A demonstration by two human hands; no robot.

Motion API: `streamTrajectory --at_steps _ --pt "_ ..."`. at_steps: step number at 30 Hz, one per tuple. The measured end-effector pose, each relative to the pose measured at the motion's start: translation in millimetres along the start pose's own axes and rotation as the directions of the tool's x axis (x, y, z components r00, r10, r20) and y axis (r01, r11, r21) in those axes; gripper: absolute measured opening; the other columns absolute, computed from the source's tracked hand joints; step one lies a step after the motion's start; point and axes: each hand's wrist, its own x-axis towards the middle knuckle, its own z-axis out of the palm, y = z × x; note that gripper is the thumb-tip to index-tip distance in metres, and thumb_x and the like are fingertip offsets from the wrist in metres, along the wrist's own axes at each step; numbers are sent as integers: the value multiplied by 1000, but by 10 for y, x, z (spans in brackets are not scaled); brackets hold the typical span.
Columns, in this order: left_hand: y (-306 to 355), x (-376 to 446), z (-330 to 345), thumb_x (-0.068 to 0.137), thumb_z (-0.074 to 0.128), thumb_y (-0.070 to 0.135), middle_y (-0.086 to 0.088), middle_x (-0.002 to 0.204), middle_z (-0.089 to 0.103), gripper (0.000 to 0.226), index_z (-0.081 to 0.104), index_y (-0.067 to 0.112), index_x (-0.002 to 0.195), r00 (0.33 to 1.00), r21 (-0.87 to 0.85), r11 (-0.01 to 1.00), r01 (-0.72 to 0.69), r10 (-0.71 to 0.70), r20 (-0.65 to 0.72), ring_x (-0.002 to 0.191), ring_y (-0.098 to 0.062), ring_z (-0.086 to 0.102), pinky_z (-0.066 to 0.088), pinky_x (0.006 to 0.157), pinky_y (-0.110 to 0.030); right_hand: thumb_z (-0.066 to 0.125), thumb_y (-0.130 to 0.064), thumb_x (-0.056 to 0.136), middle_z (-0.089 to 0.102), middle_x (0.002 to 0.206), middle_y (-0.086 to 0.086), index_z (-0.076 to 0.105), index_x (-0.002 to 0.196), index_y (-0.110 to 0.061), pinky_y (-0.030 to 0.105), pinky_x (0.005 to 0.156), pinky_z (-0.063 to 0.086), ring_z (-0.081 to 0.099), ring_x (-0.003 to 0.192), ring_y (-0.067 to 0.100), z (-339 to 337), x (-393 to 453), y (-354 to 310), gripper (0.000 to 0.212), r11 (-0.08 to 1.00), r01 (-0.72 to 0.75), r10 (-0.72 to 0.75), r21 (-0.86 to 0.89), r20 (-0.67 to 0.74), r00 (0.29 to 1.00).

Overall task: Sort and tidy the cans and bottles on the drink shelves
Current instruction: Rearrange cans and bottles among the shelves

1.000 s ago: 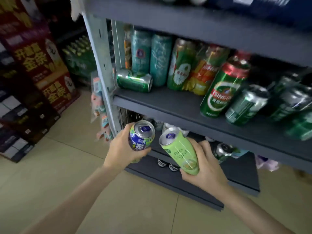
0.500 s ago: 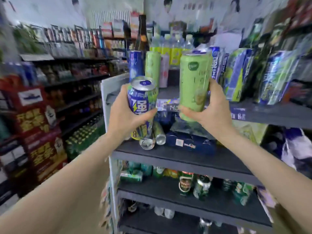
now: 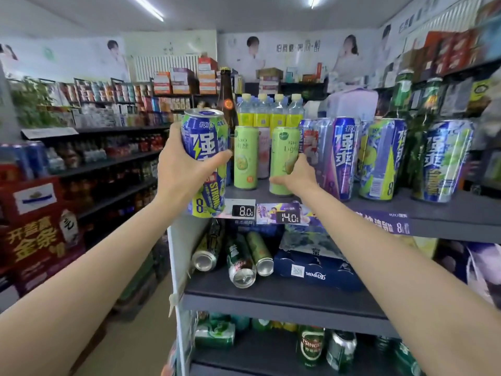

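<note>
At frame centre, my left hand (image 3: 181,169) grips a blue-and-green can (image 3: 204,147) upright; my right hand (image 3: 299,178) clasps a pale green can (image 3: 283,153) standing on the top shelf (image 3: 433,210).

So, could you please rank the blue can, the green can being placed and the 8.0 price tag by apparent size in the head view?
1. Blue can, nearer the camera
2. Green can
3. 8.0 price tag

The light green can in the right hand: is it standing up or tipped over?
Upright. The light green can stands with its base on the top shelf, top up, while the right hand grips its lower part.
</note>
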Motion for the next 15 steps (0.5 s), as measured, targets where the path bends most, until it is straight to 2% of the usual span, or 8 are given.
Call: streamTrajectory --at_steps 2,5,7,9,11,13,15 --pt "-36 60 -2 65 82 32 16 90 60 52 45 24 101 1000 -5 1000 14 -14 -22 83 0 60 47 74 -19 79 -20 74 46 103 4 35 103 -9 34 83 41 48 98 22 81 118 -1 54 999 -1 1 -32 22 1000" --pt "-73 121 22 66 82 33 17 87 60 51 46 25 100 998 -17 999 51 -51 -24 79 4 58 45 69 -15 78 -22 75 50 120 11 37 118 -4 35 88 42 50 110 26 156 225 22 62 997 -12 16 -73 56 998" --pt "-87 163 40 66 82 34 19 85 58 51 46 26 101 998 -1 998 62 -62 -8 77 6 56 44 67 -14 76 -25 77 46 130 15 33 127 -1 36 92 41 47 119 29 168 227 30 70 995 6 -3 -100 33 999" --pt "-106 209 69 66 81 35 20 85 58 51 46 26 102 997 12 997 73 -73 5 78 6 56 46 72 -19 74 -27 79 41 134 14 29 134 -2 33 92 39 45 119 25 120 142 10 74 990 95 -100 -102 -38 994" --pt "-104 255 143 66 81 36 19 87 59 50 47 27 103 995 10 996 94 -94 16 81 3 57 46 76 -25 72 -29 81 42 133 8 31 137 -7 25 91 37 45 112 15 0 -17 -4 73 969 242 -245 -46 -75 967" --pt "-69 298 269 67 80 35 17 88 61 47 49 27 101 991 -17 992 128 -127 41 82 0 59 46 78 -27 71 -31 81 44 133 2 35 137 -11 22 96 38 45 112 8 -178 -190 -8 70 939 341 -342 36 15 940" --pt "24 329 452 68 79 35 15 89 62 42 51 27 99 983 -61 985 161 -154 104 83 -3 60 48 78 -29 72 -34 79 46 133 -2 35 137 -16 28 104 40 47 117 8 -367 -327 -21 71 940 324 -340 110 190 921"
